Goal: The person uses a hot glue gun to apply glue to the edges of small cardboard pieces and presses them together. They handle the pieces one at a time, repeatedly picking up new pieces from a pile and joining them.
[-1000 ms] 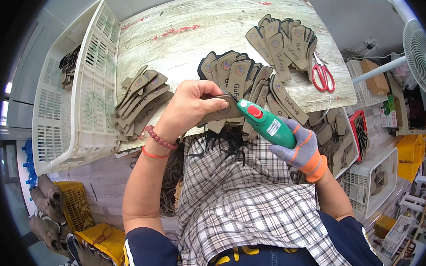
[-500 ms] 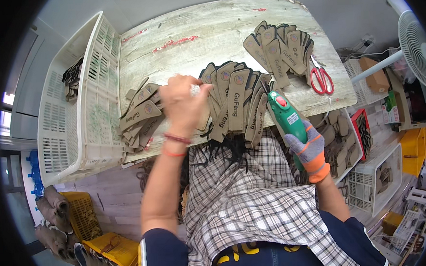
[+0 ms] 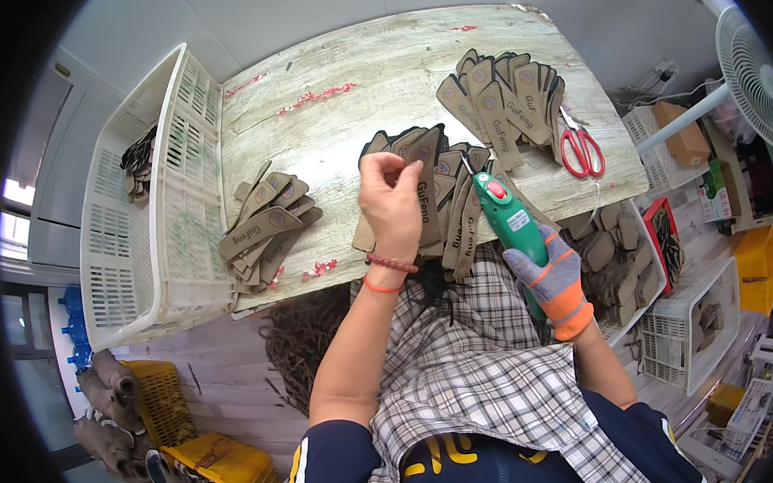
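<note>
Flat tan sandal strap piece [image 3: 424, 183], thin leather-like card: atop the fanned middle stack, left of the green handheld glue gun [image 3: 509, 219]. Left hand [image 3: 392, 203] pinches its top edge; gloved right hand [image 3: 552, 272] clasps the gun. Probably light, bendy, non-fragile; grip by edges.

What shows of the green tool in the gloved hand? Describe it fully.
The green tool is a handheld gun-shaped device, apparently plastic, with a red button on top and a thin dark tip. The right hand, in a grey and orange glove, grips its rear. It lies tilted, tip pointing up-left toward the middle fan of brown insole pieces at the table's near edge.
</note>
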The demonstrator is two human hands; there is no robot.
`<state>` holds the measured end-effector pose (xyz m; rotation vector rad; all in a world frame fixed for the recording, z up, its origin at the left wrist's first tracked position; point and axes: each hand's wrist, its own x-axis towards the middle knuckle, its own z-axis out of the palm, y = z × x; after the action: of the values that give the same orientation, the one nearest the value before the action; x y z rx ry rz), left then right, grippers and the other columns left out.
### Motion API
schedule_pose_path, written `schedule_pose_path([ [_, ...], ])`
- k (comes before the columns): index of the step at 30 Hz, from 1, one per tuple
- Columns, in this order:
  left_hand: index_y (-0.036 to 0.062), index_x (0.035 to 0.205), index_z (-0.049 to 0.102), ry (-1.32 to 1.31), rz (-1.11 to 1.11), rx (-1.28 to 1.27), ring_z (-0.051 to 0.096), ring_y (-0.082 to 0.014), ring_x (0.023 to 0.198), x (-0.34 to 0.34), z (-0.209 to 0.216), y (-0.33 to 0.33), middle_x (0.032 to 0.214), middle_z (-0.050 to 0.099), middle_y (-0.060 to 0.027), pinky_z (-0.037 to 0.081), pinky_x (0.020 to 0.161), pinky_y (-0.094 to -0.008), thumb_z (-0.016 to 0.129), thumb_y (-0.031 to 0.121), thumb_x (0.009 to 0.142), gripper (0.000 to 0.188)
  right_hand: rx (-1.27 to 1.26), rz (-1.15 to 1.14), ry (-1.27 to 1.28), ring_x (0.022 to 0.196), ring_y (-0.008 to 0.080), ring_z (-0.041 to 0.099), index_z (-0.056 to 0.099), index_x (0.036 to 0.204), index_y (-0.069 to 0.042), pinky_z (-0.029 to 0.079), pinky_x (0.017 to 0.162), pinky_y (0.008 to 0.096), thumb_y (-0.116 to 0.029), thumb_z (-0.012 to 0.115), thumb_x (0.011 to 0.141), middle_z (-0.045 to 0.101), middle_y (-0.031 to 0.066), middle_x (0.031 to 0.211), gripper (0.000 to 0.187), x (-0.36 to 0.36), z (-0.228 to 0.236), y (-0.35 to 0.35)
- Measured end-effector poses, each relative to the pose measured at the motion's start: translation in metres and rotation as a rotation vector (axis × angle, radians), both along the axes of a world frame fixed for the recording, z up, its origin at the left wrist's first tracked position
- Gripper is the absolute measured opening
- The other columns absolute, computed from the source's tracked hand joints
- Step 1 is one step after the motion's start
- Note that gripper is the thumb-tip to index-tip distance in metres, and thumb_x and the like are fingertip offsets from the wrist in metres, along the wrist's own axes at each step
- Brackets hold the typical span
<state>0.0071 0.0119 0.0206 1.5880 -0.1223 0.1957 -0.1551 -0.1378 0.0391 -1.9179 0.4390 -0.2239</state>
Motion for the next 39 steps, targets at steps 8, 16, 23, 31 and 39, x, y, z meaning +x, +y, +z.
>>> schedule_pose_path([
  [8, 0.0015, 0.084, 0.061, 0.272, -0.086, -0.637, 0.055, -0.0066, 0.064, -0.006, 0.018, 0.005, 0.077, 0.063, -0.0025, 0.043, 0.060, -0.0193, 0.065, 0.003, 0.082, 0.005, -0.071, 0.077, -0.017, 0.071, 0.0130, 0.062, 0.055, 0.114, -0.001, 0.050, 0.065, 0.0259, -0.028, 0.076, 0.074, 0.065, 0.0082, 0.084, 0.053, 0.007, 0.014, 0.019],
  [16, 0.0047, 0.090, 0.058, 0.455, -0.198, -0.772, 0.061, -0.0118, 0.071, -0.018, 0.010, -0.005, 0.083, 0.066, -0.0049, 0.047, 0.066, -0.0249, 0.065, 0.004, 0.082, 0.010, 0.187, 0.030, 0.041, 0.058, 0.0080, 0.057, 0.055, 0.113, -0.001, 0.047, 0.053, 0.0235, -0.023, 0.075, 0.074, 0.064, 0.0062, 0.079, 0.048, 0.008, 0.014, 0.017],
  [23, 0.0056, 0.086, 0.059, 0.542, -0.234, -0.778, 0.059, -0.0085, 0.069, -0.032, 0.004, -0.009, 0.080, 0.065, -0.0029, 0.044, 0.064, -0.0214, 0.064, 0.006, 0.083, 0.006, 0.084, 0.008, 0.012, 0.056, 0.0069, 0.055, 0.055, 0.112, -0.002, 0.046, 0.052, 0.0227, -0.022, 0.075, 0.075, 0.063, 0.0060, 0.078, 0.047, 0.008, 0.012, 0.016],
  [31, 0.0043, 0.086, 0.060, 0.530, -0.254, -0.696, 0.056, -0.0055, 0.066, -0.046, 0.009, -0.003, 0.078, 0.064, -0.0019, 0.041, 0.058, -0.0171, 0.064, 0.005, 0.083, 0.004, -0.070, 0.017, -0.085, 0.064, 0.0105, 0.060, 0.055, 0.112, -0.003, 0.050, 0.059, 0.0254, -0.023, 0.077, 0.073, 0.064, 0.0074, 0.083, 0.049, 0.010, 0.018, 0.015],
  [39, -0.0011, 0.094, 0.061, 0.383, -0.324, -0.606, 0.061, -0.0089, 0.075, -0.041, 0.017, 0.014, 0.087, 0.065, -0.0057, 0.049, 0.067, -0.0207, 0.059, 0.003, 0.086, 0.009, -0.026, 0.049, -0.089, 0.066, 0.0115, 0.061, 0.054, 0.114, -0.003, 0.050, 0.061, 0.0255, -0.025, 0.078, 0.072, 0.064, 0.0085, 0.084, 0.053, 0.005, 0.019, 0.009],
])
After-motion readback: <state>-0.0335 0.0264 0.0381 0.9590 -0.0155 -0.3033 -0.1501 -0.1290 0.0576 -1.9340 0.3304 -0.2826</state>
